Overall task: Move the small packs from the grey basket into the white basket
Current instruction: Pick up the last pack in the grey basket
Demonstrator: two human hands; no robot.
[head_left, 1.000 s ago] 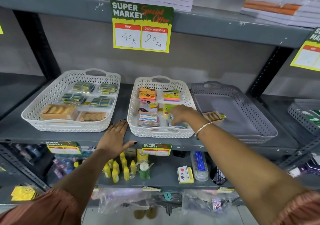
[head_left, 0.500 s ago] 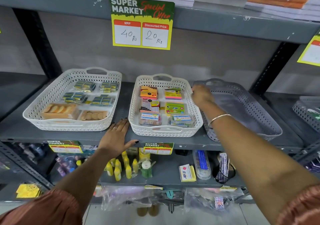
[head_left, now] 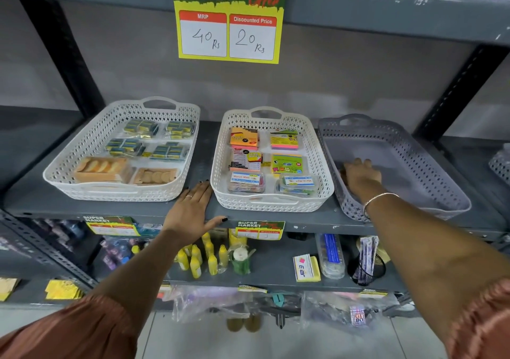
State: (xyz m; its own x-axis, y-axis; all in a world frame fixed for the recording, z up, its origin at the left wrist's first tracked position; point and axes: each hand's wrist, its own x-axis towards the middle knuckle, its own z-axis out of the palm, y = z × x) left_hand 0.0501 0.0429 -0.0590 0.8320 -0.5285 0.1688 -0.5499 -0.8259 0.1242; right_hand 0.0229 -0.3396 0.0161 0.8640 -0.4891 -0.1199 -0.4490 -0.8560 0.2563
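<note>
Right hand down in grey basket, right of frame, fingers curled over a brownish pack, mostly hidden; grip unclear. Left hand flat, fingers spread, on shelf. Next: lift pack, carry left into middle white basket.

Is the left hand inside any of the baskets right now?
No, the left hand lies flat on the grey shelf edge, in the gap between the two white baskets, outside both.

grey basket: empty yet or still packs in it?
Nearly empty. The grey basket floor is bare except where the right hand covers a brownish pack at its near-left corner; cannot tell if grasped.
</note>
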